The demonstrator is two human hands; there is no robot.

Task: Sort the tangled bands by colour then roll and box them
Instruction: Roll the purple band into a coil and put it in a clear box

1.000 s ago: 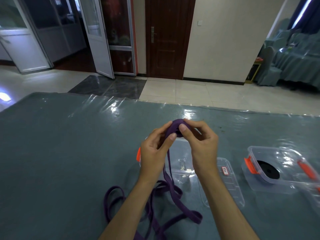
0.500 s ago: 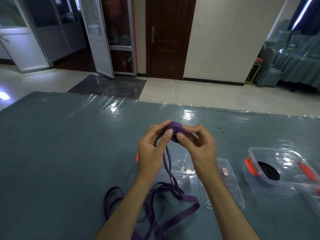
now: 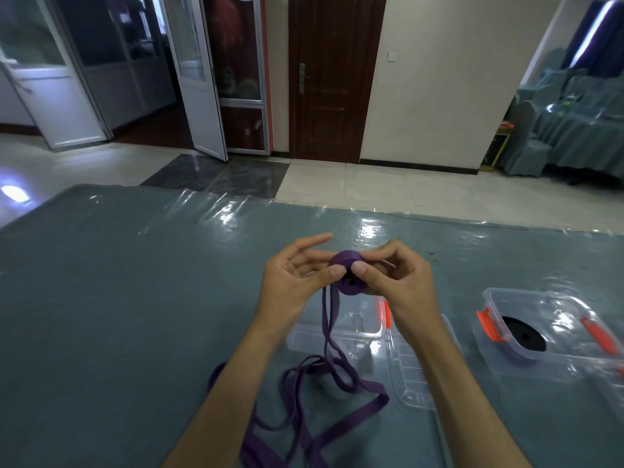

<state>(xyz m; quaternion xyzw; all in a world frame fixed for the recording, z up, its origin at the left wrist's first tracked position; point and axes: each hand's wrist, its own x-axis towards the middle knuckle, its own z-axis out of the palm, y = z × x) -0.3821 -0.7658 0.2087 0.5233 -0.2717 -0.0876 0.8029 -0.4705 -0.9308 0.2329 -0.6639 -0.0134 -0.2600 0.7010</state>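
A small purple roll (image 3: 346,269) is held above the table between both hands. My right hand (image 3: 391,278) pinches it from the right with thumb and curled fingers. My left hand (image 3: 297,275) presses its thumb on the roll's left side, the other fingers spread. The loose purple band (image 3: 332,373) hangs from the roll and lies in tangled loops on the table near my forearms. An empty clear box (image 3: 337,332) with an orange clip sits under my hands. A second clear box (image 3: 540,336) at the right holds a rolled black band (image 3: 522,333).
A clear lid (image 3: 410,376) lies flat between the two boxes. The table (image 3: 118,315) is covered in grey-blue cloth under shiny plastic film. Beyond its far edge are a tiled floor, a dark door and covered chairs.
The roll has grown slightly and been turned; both hands dropped a little lower. My left fingers have spread out, and the loose loops on the table have shifted.
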